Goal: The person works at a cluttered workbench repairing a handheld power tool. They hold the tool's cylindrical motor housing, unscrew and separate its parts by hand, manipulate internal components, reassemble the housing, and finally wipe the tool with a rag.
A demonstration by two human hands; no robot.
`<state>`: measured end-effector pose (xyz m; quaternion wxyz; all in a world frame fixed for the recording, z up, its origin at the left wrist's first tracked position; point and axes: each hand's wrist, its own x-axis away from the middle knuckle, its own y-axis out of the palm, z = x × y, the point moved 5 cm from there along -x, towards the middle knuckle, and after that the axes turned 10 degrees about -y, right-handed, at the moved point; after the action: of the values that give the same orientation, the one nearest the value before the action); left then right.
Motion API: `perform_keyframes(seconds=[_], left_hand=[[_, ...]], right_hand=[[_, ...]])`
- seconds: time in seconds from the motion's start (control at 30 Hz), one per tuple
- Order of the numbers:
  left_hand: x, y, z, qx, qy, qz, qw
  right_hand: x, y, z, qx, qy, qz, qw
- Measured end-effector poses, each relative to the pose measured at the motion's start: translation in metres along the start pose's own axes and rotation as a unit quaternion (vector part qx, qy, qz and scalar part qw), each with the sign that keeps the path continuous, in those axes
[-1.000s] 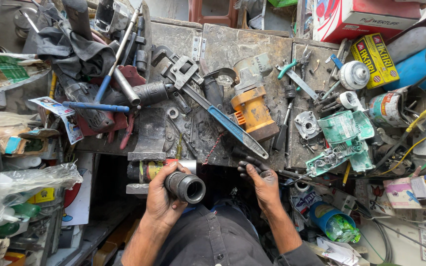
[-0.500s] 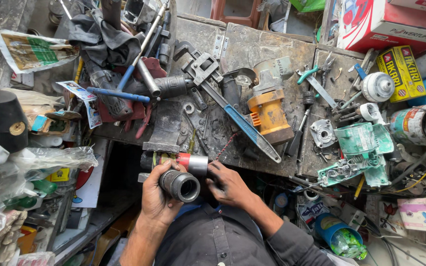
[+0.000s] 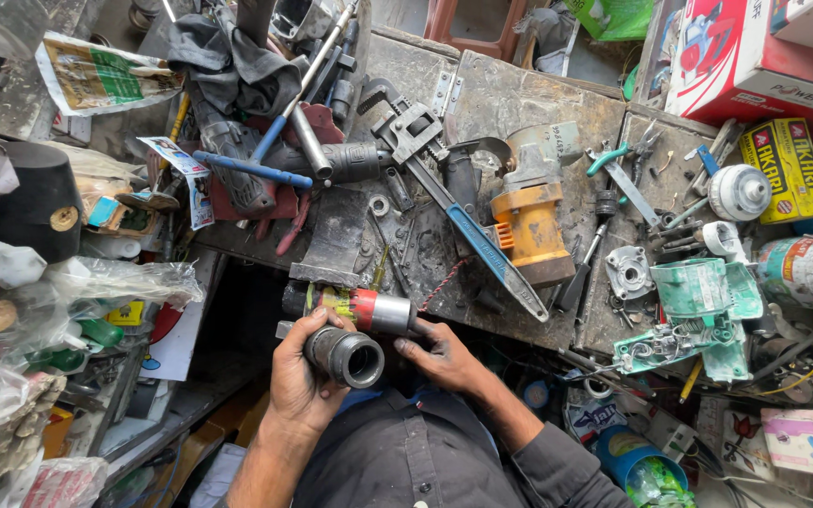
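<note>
Head view: a person's left hand (image 3: 298,381) wraps its grip around a short dark metal cylinder (image 3: 345,356), open end toward the camera, at the near edge of a cluttered desk (image 3: 519,94). The right hand (image 3: 439,353), fingers loosely curled and clasping nothing, touches a red-and-silver motor part (image 3: 369,309) lying just behind the cylinder. Farther back lie a blue-handled pipe wrench (image 3: 463,212) and an orange angle grinder (image 3: 529,221).

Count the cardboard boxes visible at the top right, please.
2: a big red and white box in the corner, and a small yellow box just below it. Clutter may hide others.
</note>
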<state>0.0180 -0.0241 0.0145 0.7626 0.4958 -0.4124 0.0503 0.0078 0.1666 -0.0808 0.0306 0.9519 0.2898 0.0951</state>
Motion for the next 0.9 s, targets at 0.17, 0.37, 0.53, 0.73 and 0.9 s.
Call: perform_keyframes(seconds=[0.17,0.37,0.53,0.73,0.9], left_hand=[[-0.001,0.002,-0.001,-0.004,0.002,0.01,1.0],[-0.003,0.003,-0.004,-0.013,-0.002,0.012,1.0],[-0.004,0.003,-0.003,-0.02,-0.002,-0.003,1.0],[-0.008,0.002,-0.008,-0.017,-0.018,0.002,1.0],[-0.01,0.0,-0.011,-0.011,-0.03,-0.003,0.999]], right_hand=[[0.006,-0.001,0.009,-0.035,-0.015,0.008,0.999],[0.015,-0.009,0.012,-0.131,0.009,0.039,0.991],[0.036,-0.018,0.006,-0.364,0.001,0.065,0.929],[0.055,-0.037,0.007,-0.367,0.017,0.124,0.922],[0.084,-0.067,-0.011,0.238,0.043,0.211,0.947]])
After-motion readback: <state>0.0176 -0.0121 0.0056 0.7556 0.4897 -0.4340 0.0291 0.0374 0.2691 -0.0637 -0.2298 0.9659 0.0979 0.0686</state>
